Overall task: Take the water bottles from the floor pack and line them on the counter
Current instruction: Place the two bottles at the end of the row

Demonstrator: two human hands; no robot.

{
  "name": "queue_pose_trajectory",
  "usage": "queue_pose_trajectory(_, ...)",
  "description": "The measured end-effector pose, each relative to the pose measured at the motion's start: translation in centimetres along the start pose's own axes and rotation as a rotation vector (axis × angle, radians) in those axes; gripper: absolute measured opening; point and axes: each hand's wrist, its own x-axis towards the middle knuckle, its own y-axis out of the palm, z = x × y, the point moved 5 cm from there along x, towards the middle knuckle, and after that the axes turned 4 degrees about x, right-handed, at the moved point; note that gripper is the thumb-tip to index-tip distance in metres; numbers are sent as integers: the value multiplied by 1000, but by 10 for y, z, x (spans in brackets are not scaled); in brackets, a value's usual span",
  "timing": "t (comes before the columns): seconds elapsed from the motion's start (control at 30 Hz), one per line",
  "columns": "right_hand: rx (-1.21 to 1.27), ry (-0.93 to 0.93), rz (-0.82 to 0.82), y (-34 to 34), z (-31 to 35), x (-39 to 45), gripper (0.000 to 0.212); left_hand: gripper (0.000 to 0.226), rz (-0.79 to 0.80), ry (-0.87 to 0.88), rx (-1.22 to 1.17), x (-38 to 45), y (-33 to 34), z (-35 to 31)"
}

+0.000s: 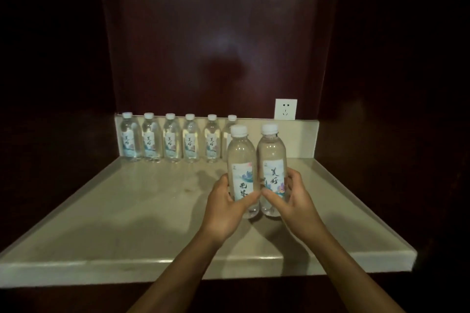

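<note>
carrying two more bottles toward the back row looks like the step in hand: the left hand [225, 207] has its fingers and thumb curled round the lower body of the left bottle [241, 170], and the right hand [292, 199] grips the right bottle [272, 168] the same way. both bottles stand upright, touching side by side, over the middle of the table [127, 211]; whether their bases rest on it or hover just above, i cannot tell. six bottles already stand in the row [171, 141] against the low back ledge, the rightmost partly hidden behind the left bottle. the free stretch of the ledge lies to the right of the row, below the wall socket [285, 109]. the next move, as i judge it, calls for pushing both bottles back and setting them down one after the other at the row's right end, upright, labels forward, without knocking the last bottle standing there. the floor pack is out of view.
</note>
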Motion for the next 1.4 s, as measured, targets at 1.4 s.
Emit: queue_pose_trajectory(1.4,-781,-11,16,-55,-185,238,58,35,-288,-208,876,232,95,103)
